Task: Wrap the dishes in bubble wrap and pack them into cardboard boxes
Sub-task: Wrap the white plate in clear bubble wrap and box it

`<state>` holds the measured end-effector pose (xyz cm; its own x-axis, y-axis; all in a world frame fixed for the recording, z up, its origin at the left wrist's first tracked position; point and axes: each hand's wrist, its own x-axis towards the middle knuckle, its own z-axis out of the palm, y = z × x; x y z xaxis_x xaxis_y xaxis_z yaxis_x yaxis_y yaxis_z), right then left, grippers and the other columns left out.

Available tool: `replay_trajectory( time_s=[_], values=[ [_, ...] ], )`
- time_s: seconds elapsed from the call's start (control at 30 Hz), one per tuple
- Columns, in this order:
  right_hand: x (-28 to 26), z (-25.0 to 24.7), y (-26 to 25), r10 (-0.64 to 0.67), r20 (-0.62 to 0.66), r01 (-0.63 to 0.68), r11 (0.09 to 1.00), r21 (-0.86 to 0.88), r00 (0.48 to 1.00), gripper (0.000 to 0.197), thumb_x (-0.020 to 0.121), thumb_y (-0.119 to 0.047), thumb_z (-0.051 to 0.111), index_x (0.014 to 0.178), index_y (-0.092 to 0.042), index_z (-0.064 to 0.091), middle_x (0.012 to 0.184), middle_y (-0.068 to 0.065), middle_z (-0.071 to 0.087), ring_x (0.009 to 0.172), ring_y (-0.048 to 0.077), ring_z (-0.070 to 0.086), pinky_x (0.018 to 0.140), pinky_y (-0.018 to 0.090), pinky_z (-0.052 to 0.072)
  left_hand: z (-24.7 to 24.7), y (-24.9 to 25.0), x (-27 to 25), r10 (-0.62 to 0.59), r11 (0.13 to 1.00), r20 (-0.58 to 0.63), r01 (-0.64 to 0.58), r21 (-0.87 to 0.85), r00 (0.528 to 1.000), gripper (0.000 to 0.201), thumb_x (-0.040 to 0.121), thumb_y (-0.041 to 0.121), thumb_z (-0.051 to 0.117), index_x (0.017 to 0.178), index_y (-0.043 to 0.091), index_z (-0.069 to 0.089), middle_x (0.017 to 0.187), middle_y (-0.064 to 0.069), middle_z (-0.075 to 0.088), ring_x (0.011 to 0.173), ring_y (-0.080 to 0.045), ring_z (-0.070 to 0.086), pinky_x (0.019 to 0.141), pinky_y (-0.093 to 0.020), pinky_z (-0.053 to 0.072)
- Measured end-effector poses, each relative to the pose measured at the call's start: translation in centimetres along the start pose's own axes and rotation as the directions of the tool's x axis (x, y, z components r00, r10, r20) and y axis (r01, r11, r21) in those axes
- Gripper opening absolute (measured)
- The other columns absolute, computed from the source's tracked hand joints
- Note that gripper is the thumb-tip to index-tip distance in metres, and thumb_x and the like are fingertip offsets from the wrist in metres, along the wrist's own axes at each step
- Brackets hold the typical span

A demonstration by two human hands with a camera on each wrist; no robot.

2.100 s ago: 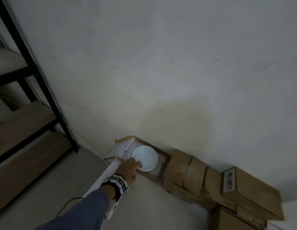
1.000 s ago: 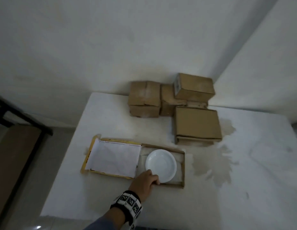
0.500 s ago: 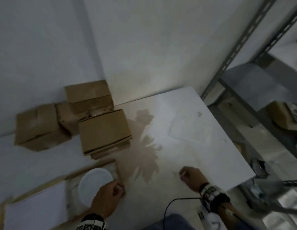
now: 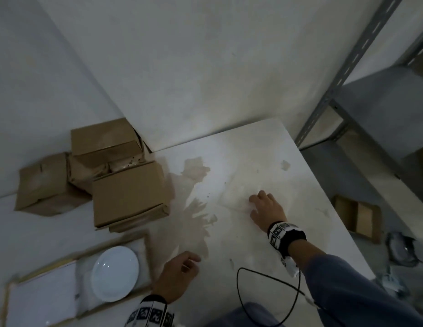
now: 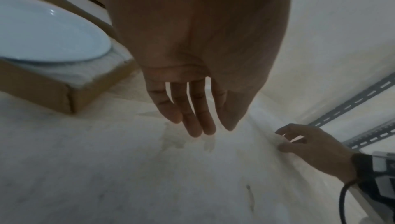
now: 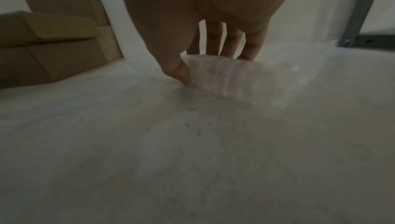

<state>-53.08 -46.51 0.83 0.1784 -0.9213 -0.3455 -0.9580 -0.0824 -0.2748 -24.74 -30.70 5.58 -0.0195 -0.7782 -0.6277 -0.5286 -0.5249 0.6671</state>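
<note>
Right hand: thumb and fingers pinch the near edge of the bubble wrap, lifting that edge a little off the table.
Left hand: holds nothing, fingers relaxed and nearly straight above the table, just right of the open box.
Plate: white, lies in the open box at the table's near left, against its right wall.
Closed boxes: stacked in the far left corner against the wall.
Open room: bare stained tabletop between the two hands.
Right edge: table ends near a grey metal rack.
</note>
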Motion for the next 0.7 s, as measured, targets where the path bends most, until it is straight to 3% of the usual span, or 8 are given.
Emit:
replay_trajectory(
  time_s=[0.1, 0.23, 0.33, 0.4, 0.47, 0.57, 0.63, 0.7],
  values=[
    [-0.2, 0.6, -1.2, -0.058, 0.026, 0.05, 0.967, 0.249, 0.998, 0.025, 0.09, -0.018, 0.055, 0.113, -0.018, 0.064, 0.105, 0.004, 0.056, 0.098, 0.026, 0.056, 0.079, 0.033, 0.047, 1.3, 2.7, 1.7, -0.032, 0.989, -0.049, 0.025, -0.146, 0.998, 0.008, 0.092, 0.024, 0.065, 0.1, 0.028, 0.067, 0.091, 0.003, 0.067, 0.081, -0.011, 0.062, 0.072, -0.023, 0.052],
    [-1.5, 1.3, -4.2, -0.226, 0.025, 0.196, 0.89, 0.412, 0.974, 0.012, 0.087, -0.014, 0.06, 0.092, -0.015, 0.071, 0.087, 0.004, 0.067, 0.082, 0.024, 0.061, 0.076, 0.032, 0.049, 3.6, 6.4, 5.5, -0.241, 0.875, -0.101, 0.171, -0.454, 0.965, 0.038, 0.089, 0.04, 0.067, 0.12, 0.024, 0.053, 0.113, -0.002, 0.061, 0.099, -0.018, 0.061, 0.07, -0.026, 0.049],
    [-2.7, 1.9, -6.2, -0.308, 0.034, 0.25, 0.829, 0.5, 0.951, 0.009, 0.086, -0.015, 0.062, 0.088, -0.013, 0.07, 0.084, 0.002, 0.07, 0.077, 0.019, 0.064, 0.075, 0.038, 0.053, 4.7, 8.5, 7.9, -0.321, 0.78, -0.09, 0.209, -0.59, 0.943, 0.038, 0.088, 0.041, 0.069, 0.114, 0.016, 0.056, 0.106, -0.004, 0.064, 0.097, -0.021, 0.063, 0.073, -0.031, 0.051],
    [-3.3, 1.7, -7.1, -0.313, 0.075, 0.218, 0.795, 0.567, 0.947, 0.011, 0.086, -0.018, 0.065, 0.093, -0.014, 0.073, 0.086, -0.001, 0.072, 0.079, 0.012, 0.066, 0.077, 0.032, 0.055, 4.5, 8.6, 8.8, -0.266, 0.803, -0.194, 0.105, -0.587, 0.944, 0.017, 0.089, 0.029, 0.069, 0.09, 0.012, 0.068, 0.089, -0.005, 0.072, 0.084, -0.022, 0.066, 0.068, -0.029, 0.051],
    [-3.5, 1.1, -7.3, -0.302, 0.081, 0.193, 0.77, 0.608, 0.95, 0.013, 0.086, -0.021, 0.067, 0.096, -0.018, 0.074, 0.085, -0.007, 0.072, 0.077, 0.004, 0.065, 0.076, 0.024, 0.055, 3.5, 8.0, 8.9, -0.193, 0.839, -0.276, 0.013, -0.544, 0.942, 0.017, 0.088, 0.028, 0.069, 0.08, 0.013, 0.072, 0.079, -0.003, 0.073, 0.08, -0.023, 0.068, 0.069, -0.032, 0.053],
    [-2.9, -0.7, -6.6, -0.279, -0.123, 0.3, 0.789, 0.536, 0.952, 0.019, 0.083, -0.023, 0.071, 0.102, -0.022, 0.07, 0.09, -0.011, 0.065, 0.077, 0.001, 0.06, 0.074, 0.019, 0.05, 1.0, 7.1, 7.7, -0.109, 0.884, -0.34, -0.065, -0.462, 0.934, 0.021, 0.084, 0.028, 0.076, 0.101, 0.015, 0.074, 0.093, 0.002, 0.076, 0.088, -0.016, 0.072, 0.077, -0.031, 0.058],
    [-2.0, -1.6, -6.4, -0.23, -0.29, 0.355, 0.778, 0.518, 0.929, 0.039, 0.078, -0.026, 0.076, 0.115, -0.023, 0.062, 0.109, -0.01, 0.053, 0.091, 0.003, 0.053, 0.082, 0.014, 0.045, -0.8, 7.1, 6.4, -0.083, 0.856, -0.34, -0.108, -0.505, 0.937, 0.027, 0.081, 0.02, 0.078, 0.107, 0.014, 0.072, 0.098, 0.002, 0.076, 0.09, -0.013, 0.072, 0.076, -0.028, 0.058],
    [-1.2, -2.6, -6.7, -0.103, -0.257, 0.25, 0.722, 0.646, 0.961, 0.066, 0.074, -0.033, 0.083, 0.13, -0.025, 0.049, 0.124, -0.011, 0.039, 0.107, 0.002, 0.046, 0.091, 0.012, 0.039, -2.3, 7.5, 4.8, -0.052, 0.827, -0.322, -0.139, -0.544, 0.945, 0.024, 0.081, 0.015, 0.078, 0.105, 0.013, 0.072, 0.096, 0.003, 0.076, 0.089, -0.013, 0.073, 0.074, -0.025, 0.058]
  ],
)
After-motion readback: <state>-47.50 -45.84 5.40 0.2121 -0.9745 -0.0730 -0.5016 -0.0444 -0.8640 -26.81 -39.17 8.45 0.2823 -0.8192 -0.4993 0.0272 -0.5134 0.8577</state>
